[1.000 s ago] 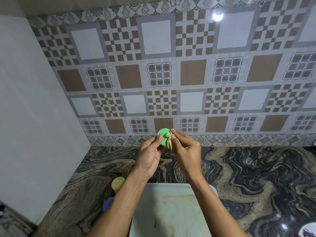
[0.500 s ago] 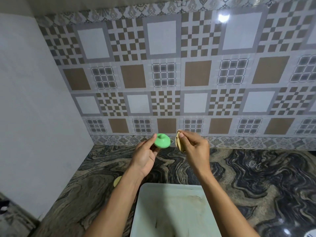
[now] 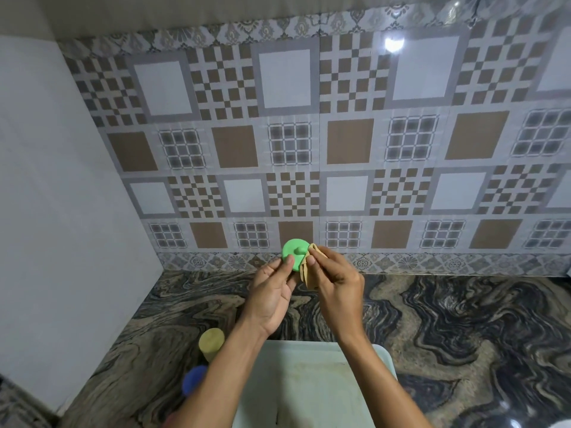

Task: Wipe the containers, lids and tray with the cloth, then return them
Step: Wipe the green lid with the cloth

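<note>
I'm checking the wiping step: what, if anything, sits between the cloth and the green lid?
Nothing visible does. The left hand holds the green lid up in front of the tiled wall, and the tan cloth, pinched in the right hand, already meets the lid's right edge.

patterned tile wall (image 3: 309, 134) | plain white side wall (image 3: 61, 211) | swirled marble counter (image 3: 463, 319) | light glare (image 3: 394, 44)

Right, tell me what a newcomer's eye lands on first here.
First the bright green lid, held up mid-frame in the left hand while the right hand presses a tan cloth against its edge. Behind them the brown and grey patterned tile wall fills the upper view. Below lies the pale tray on the swirled marble counter, with yellow and blue container tops at its left.
</note>
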